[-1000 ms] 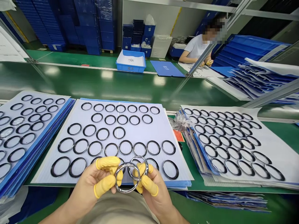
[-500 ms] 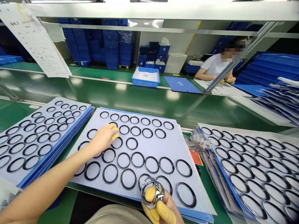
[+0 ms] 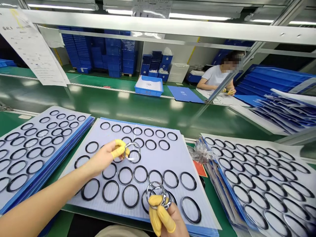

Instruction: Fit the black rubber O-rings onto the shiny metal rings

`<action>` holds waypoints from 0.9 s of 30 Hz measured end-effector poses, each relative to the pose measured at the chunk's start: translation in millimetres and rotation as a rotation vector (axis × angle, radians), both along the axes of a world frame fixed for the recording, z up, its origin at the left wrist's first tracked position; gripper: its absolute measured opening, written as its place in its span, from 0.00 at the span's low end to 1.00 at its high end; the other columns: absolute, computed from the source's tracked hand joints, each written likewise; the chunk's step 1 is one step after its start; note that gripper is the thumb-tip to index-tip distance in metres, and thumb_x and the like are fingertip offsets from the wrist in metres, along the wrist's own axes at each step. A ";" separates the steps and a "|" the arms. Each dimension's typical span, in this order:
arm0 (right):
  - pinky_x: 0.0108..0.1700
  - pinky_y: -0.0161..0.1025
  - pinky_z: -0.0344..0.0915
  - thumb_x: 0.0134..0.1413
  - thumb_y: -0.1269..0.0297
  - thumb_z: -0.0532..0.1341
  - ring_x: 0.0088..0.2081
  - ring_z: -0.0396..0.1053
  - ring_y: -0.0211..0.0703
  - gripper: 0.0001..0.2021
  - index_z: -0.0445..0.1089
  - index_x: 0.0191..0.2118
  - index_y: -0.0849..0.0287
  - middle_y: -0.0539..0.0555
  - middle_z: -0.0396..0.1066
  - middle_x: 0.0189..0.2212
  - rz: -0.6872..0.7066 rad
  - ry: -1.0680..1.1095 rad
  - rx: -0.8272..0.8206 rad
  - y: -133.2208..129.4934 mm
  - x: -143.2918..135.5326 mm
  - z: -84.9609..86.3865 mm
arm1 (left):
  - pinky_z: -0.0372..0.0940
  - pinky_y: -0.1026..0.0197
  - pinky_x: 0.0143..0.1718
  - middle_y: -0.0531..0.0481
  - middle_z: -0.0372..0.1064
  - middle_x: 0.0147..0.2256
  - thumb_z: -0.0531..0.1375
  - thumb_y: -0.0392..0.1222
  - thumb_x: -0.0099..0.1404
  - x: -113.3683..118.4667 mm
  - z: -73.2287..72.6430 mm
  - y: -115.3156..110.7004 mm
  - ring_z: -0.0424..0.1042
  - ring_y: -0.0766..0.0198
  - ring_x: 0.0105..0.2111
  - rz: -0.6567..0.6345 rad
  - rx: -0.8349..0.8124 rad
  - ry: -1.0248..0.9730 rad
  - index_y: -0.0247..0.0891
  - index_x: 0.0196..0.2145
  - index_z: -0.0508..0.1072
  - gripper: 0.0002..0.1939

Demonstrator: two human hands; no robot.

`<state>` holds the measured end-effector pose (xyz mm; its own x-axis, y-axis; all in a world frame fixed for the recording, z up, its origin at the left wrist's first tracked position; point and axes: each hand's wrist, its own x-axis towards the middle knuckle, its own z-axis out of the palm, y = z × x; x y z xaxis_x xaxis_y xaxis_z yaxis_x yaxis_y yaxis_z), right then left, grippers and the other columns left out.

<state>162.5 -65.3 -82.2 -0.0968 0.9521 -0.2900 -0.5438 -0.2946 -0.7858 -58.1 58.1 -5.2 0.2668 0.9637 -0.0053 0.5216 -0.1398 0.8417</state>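
My left hand [image 3: 110, 154], with yellow finger covers on its fingertips, pinches the edge of a shiny ring [image 3: 139, 152], raised over the middle sheet. My right hand [image 3: 166, 218], in similar yellow covers, grips several overlapping shiny rings [image 3: 155, 182] above that sheet's near edge. Under both hands is a white sheet [image 3: 170, 159] bearing rows of dark-rimmed rings, on top of a stack with blue layers. Some of the laid-out rings are partly hidden behind my hands and left forearm.
Ring-covered sheets lie stacked at left [image 3: 71, 126] and right [image 3: 278, 156]. Crumpled clear plastic [image 3: 201, 152] sits between the middle and right stacks. Across the green surface are a blue tray [image 3: 149, 92] and a seated person [image 3: 214, 77]. A metal rail [image 3: 148, 24] crosses above.
My left hand has lifted a ring off the middle sheet and moved it slightly right. My right hand stays near the front edge with its rings. The view has tilted up a little.
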 end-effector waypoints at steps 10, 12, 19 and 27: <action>0.17 0.29 0.48 0.48 0.49 0.67 0.14 0.50 0.30 0.17 0.71 0.30 0.60 0.45 0.60 0.12 0.050 0.092 0.197 11.3 1.1 9.6 | 0.60 0.65 0.33 0.53 0.68 0.28 0.63 0.52 0.61 39.7 10.3 -59.8 0.67 0.69 0.26 -0.159 -0.678 -0.659 0.37 0.31 0.70 0.15; 0.16 0.29 0.48 0.46 0.48 0.68 0.14 0.50 0.30 0.18 0.72 0.31 0.61 0.45 0.60 0.11 0.066 0.102 0.191 11.5 3.0 12.3 | 0.61 0.65 0.35 0.54 0.68 0.29 0.63 0.50 0.62 42.7 8.6 -62.5 0.67 0.69 0.27 -0.176 -0.705 -0.674 0.37 0.31 0.70 0.13; 0.17 0.27 0.48 0.46 0.50 0.69 0.14 0.50 0.27 0.16 0.73 0.27 0.61 0.45 0.61 0.12 0.116 0.159 0.184 12.6 4.8 25.2 | 0.61 0.65 0.36 0.53 0.70 0.29 0.63 0.48 0.63 44.0 9.6 -66.8 0.68 0.69 0.28 -0.196 -0.758 -0.663 0.37 0.32 0.71 0.11; 0.19 0.30 0.50 0.43 0.49 0.69 0.14 0.51 0.29 0.18 0.72 0.26 0.61 0.45 0.60 0.11 0.145 0.160 0.157 10.2 6.8 29.0 | 0.62 0.65 0.34 0.54 0.69 0.26 0.66 0.50 0.59 46.6 12.5 -67.3 0.68 0.68 0.26 -0.173 -0.769 -0.694 0.37 0.31 0.72 0.14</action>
<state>169.3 -55.1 -53.1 -0.2678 0.9572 -0.1095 -0.6259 -0.2592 -0.7356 -11.5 -9.1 7.3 0.5794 0.7139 -0.3932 -0.0858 0.5332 0.8416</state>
